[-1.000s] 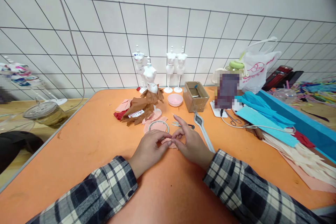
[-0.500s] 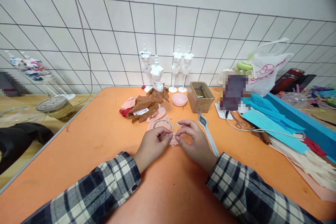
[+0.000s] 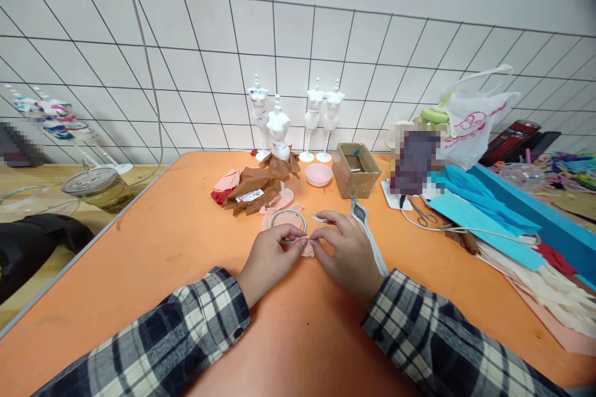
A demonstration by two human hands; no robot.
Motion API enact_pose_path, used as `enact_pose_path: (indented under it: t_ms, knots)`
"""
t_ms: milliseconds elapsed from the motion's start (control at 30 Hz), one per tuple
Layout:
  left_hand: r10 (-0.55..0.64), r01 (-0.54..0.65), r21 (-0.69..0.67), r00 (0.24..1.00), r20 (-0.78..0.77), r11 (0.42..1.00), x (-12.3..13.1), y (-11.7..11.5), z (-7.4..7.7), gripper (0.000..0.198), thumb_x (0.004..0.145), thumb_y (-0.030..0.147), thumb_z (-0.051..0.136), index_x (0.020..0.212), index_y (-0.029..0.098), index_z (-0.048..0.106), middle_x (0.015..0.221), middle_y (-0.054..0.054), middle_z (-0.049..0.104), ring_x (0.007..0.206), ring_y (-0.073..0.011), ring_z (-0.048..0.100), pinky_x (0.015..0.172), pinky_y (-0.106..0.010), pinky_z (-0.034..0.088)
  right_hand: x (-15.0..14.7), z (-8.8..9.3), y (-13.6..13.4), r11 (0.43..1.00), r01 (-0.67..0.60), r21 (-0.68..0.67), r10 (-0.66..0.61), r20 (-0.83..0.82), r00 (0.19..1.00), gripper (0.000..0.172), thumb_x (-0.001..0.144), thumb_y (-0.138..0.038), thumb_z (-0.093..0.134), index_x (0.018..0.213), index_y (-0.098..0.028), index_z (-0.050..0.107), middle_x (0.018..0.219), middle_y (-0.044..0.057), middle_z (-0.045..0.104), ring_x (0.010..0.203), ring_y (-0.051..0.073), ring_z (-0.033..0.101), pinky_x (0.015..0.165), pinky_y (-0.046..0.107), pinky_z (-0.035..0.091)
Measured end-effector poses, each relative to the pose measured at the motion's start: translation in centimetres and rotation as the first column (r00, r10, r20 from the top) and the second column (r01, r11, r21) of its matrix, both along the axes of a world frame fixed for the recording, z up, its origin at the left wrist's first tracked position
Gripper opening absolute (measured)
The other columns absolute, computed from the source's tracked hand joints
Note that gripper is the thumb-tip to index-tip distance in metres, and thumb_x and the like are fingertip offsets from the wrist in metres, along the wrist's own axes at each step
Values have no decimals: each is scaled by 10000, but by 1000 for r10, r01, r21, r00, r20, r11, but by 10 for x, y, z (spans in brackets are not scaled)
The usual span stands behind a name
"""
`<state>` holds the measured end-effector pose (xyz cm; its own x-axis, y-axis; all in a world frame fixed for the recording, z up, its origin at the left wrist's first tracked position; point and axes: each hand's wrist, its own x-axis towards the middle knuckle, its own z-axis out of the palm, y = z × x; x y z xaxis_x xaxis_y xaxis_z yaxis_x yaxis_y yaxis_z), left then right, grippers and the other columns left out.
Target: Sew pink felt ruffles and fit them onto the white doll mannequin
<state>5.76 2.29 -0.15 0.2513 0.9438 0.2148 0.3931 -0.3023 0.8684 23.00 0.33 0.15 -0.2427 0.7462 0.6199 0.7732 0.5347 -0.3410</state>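
Note:
My left hand [image 3: 272, 258] pinches a small piece of pink cloth [image 3: 308, 250] between thumb and forefinger, low over the table. The fingertips of my right hand [image 3: 349, 255] are closed at the cloth's upper edge, almost touching the left ones. Any needle or thread there is too small to make out. Just beyond my left fingers, a silvery ring [image 3: 288, 213], perhaps a tape roll, lies on more pink fabric [image 3: 270, 216]. Small metal snips [image 3: 318, 218] lie by my right fingers, partly hidden. A grey-white strap [image 3: 372, 239] runs behind my right hand.
White mini dress forms [image 3: 278, 127] stand at the back, one with a brown ruffle. Brown fabric [image 3: 254, 189], a pink bowl [image 3: 319, 175] and a cardboard box [image 3: 356, 170] are in front of them. Scissors [image 3: 426, 214], a cable and blue cloth [image 3: 484, 205] lie to the right.
My right hand has turned slightly, its thumb and forefinger now closer together at the cloth's edge. More of the snips shows. My left hand keeps its pinch.

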Motion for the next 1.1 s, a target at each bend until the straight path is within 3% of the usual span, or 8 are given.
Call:
enact_pose_path:
  t_ms: [333,400,467,567,633,733,833,1100]
  knots:
    - [-2,5,-46,997,74,999,-2,-2,0,148,795,313,649,793,181,716,780,-27,743,734,-168,675,689,-253,536,3,5,-4,993,-15,117,-8,193,981,119,881,-214,572,879,-248,686,1225,46,631,1048,237,559,863,400,368]
    - [-3,9,-57,995,97,998,-3,-1,0,164,793,320,645,779,170,709,763,-36,735,721,-171,666,676,-257,530,3,4,-3,995,-33,94,20,145,989,131,885,-217,573,889,-266,695,1213,38,637,1046,232,566,874,403,371]
    - [6,2,-70,994,108,998,-3,1,0,163,782,315,645,774,162,702,751,-42,727,698,-168,654,653,-254,518,4,2,-1,998,-40,44,40,-4,999,121,879,-226,585,907,-271,694,1162,43,651,1005,216,585,870,389,405]
    - [51,-43,-78,992,117,996,-3,4,0,159,758,308,654,777,157,701,748,-45,722,674,-162,644,628,-250,505,6,2,4,1000,-12,9,14,-288,958,147,864,-237,584,988,-250,662,1048,62,656,872,191,601,791,352,475]
    - [76,-66,-78,988,134,995,-3,5,1,164,754,314,659,779,157,702,765,-49,725,693,-167,651,643,-255,512,8,3,5,1000,15,24,-5,-363,932,136,852,-248,581,970,-231,647,934,61,648,798,188,587,722,335,486]
    - [75,-62,-83,983,168,995,-3,4,3,168,759,322,659,776,161,702,781,-51,730,726,-173,662,665,-260,524,7,5,4,999,-45,-24,36,-299,953,69,839,-240,584,842,-216,648,758,34,620,720,174,570,664,305,462]
    - [59,-43,-88,981,186,995,-2,3,3,183,770,336,656,783,160,705,780,-52,727,721,-171,659,667,-263,527,3,3,3,983,-127,-134,94,-230,969,104,845,-209,578,835,-212,681,722,21,637,703,160,579,657,286,442]
    - [39,-22,-97,983,177,995,-1,2,3,173,779,325,661,779,156,699,785,-53,719,720,-165,647,672,-258,513,1,1,4,977,-83,-197,33,-244,969,106,841,-217,612,858,-214,716,719,18,651,656,147,567,609,263,415]
